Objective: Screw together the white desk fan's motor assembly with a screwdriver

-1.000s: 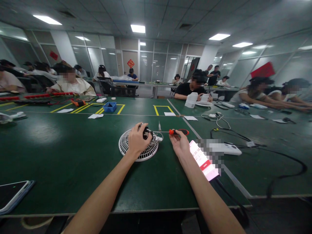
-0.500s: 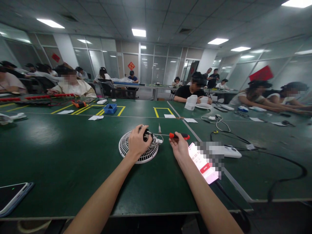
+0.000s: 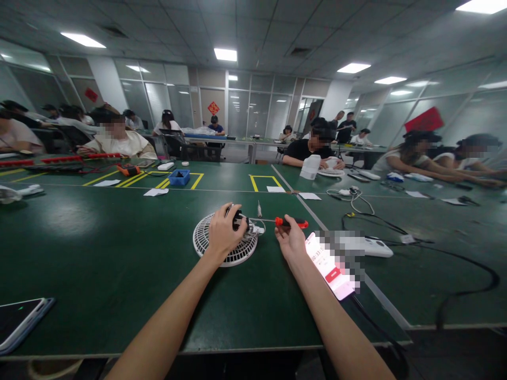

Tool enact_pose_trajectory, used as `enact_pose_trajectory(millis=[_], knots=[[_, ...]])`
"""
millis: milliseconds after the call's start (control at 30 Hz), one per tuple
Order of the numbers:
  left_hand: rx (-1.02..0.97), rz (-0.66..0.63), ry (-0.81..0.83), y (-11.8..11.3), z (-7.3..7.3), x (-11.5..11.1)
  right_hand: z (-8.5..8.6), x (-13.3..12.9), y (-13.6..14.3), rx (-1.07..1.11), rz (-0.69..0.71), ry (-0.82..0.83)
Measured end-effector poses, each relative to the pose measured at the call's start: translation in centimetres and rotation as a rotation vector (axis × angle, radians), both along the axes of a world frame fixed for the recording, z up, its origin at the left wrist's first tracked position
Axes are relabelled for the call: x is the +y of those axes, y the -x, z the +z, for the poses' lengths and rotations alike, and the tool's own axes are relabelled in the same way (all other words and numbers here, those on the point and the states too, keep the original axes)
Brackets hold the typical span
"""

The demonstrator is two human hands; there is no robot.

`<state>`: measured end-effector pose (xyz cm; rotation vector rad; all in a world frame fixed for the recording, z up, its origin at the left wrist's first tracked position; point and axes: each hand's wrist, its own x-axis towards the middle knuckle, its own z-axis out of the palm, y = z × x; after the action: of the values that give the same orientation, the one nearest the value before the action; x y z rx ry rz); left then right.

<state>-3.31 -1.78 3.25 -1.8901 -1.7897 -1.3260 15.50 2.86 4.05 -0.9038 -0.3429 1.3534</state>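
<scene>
A round white fan grille [image 3: 202, 238] lies on the green table, with a black motor part [image 3: 236, 215] on top of it. My left hand [image 3: 226, 231] is closed round that motor part, thumb on its right side. In my right hand [image 3: 291, 236] is a red and black screwdriver [image 3: 298, 222], held level, its shaft pointing left to the motor. Whether the tip touches a screw is too small to tell. White wires and a white connector [image 3: 258, 230] sit at the motor's right. Behind the shaft lies a small pointed tool [image 3: 259, 209].
Right of my right forearm lies a lit phone [image 3: 335, 274], with a white power strip [image 3: 376, 247] and black cables beyond. Another phone [image 3: 24, 322] is at the left front edge. A blue bin [image 3: 179, 177] stands further back. People sit around the tables.
My hands, the grille and the screwdriver are almost where they were. Across the table, the white part in a person's hands has tilted lower.
</scene>
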Motion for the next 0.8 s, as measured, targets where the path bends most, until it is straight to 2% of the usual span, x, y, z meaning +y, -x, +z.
enact_pose_trajectory(millis=[433,800], knots=[[0.010,-0.001,-0.002,0.0,0.1,-0.1,1.1,-0.8,0.2,0.030,-0.023,0.030],[0.016,-0.008,0.004,0.1,-0.2,0.1,1.0,-0.6,0.0,0.029,-0.035,0.045]])
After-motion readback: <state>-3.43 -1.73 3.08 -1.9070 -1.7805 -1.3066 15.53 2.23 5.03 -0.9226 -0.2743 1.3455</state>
